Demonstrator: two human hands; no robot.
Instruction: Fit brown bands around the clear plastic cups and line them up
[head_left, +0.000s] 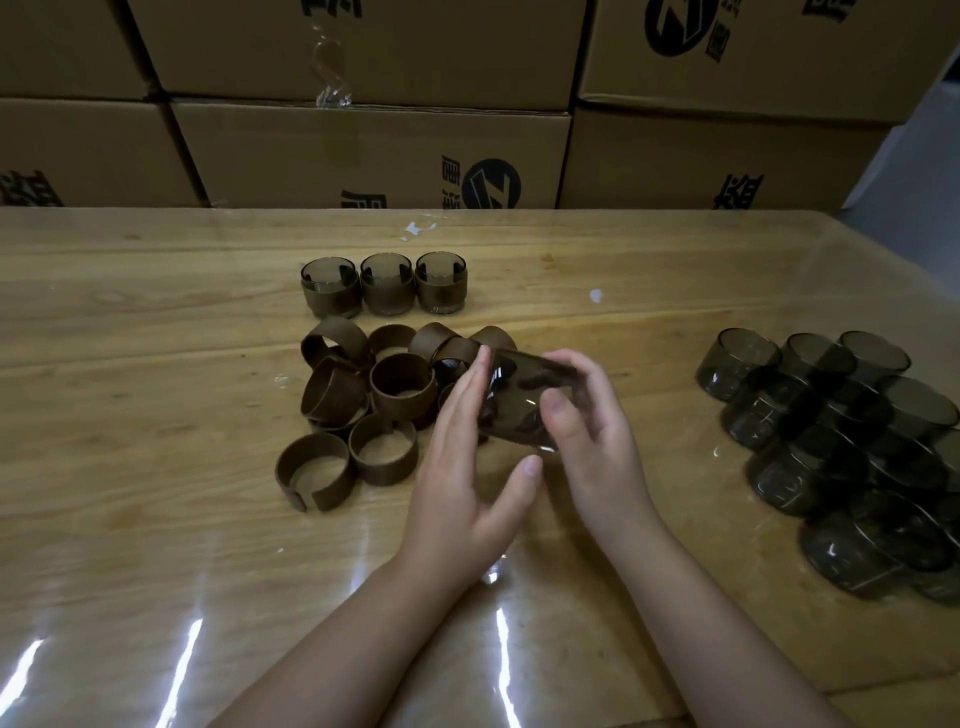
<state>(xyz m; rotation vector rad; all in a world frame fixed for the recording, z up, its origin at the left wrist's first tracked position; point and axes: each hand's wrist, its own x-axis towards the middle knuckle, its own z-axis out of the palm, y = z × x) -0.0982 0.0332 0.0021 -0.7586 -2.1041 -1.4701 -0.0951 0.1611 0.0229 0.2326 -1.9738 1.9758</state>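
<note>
Now, right hand (587, 431): fingers curl over the far side of a smoky clear plastic cup (519, 400) and the thumb presses its near wall, gripping it just above the table.
Left hand (462, 467): fingers straight and flat against the cup's left side, with the thumb stretched out under it.
Held cup: tipped on its side between both hands; no band shows on it.
Loose brown bands (402, 389): open rings heaped on the table just left of the hands, some upright, some leaning.
Banded cups (387, 283): three stand upright in a row behind the heap, touching side by side.
Bare cups (841, 415): piled at the right, well apart from the hands.
Wooden table (156, 415): pale planks under a glossy clear sheet.
Cardboard boxes (363, 150): stacked along the far edge.
</note>
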